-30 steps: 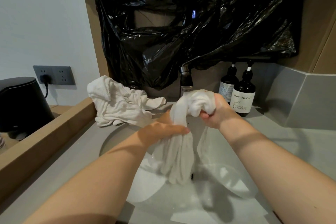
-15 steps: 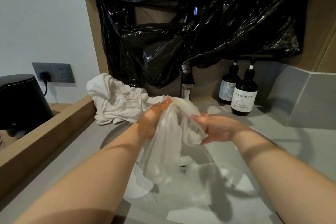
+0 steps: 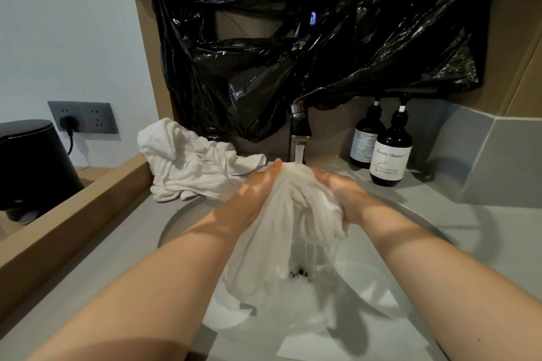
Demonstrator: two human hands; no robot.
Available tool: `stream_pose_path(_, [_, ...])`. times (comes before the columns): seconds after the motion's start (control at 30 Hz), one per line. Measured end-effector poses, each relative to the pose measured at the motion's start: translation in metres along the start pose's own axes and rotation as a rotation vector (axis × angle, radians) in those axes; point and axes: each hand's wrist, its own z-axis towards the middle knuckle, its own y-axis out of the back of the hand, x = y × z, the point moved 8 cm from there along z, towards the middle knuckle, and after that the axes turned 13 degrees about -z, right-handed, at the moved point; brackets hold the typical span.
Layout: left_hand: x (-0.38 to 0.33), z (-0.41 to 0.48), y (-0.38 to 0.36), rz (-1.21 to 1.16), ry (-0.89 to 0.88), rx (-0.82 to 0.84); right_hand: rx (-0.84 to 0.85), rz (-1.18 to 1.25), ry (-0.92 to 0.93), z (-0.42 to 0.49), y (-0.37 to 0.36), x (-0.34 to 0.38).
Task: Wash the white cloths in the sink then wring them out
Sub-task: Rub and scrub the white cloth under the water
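Observation:
A wet white cloth [image 3: 289, 223] hangs bunched between both hands over the white sink [image 3: 387, 281], its top right under the running tap [image 3: 299, 132]. My left hand [image 3: 258, 193] grips the cloth's left side, fingertips up near the water stream. My right hand [image 3: 343, 196] presses and holds the cloth's right side. Water drips from the cloth toward the drain [image 3: 300, 274]. Several more white cloths [image 3: 190, 167] lie in a heap on the grey counter at the sink's back left.
Two dark pump bottles [image 3: 387, 155] stand right of the tap. Black plastic sheeting [image 3: 308, 38] covers the wall above. A wooden ledge [image 3: 73, 214] runs along the left, with a black kettle [image 3: 32, 161] and a wall socket [image 3: 83, 117] behind it.
My right hand let go of the cloth's top, opened, then closed in on the cloth's right side. My left hand rose to the cloth's top under the tap.

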Motion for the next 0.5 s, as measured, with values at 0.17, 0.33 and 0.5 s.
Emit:
stream_pose_path(0.17, [-0.001, 0.004, 0.005, 0.066, -0.05, -0.094, 0.014, -0.238, 0.264, -0.022, -0.013, 0.026])
stream_pose_path(0.33, [-0.01, -0.002, 0.009, 0.05, -0.101, -0.086, -0.001, -0.189, 0.307, -0.025, -0.039, 0.036])
stream_pose_path(0.5, [-0.015, 0.006, 0.009, 0.119, -0.034, -0.121, -0.098, -0.138, 0.118, -0.008, -0.012, 0.025])
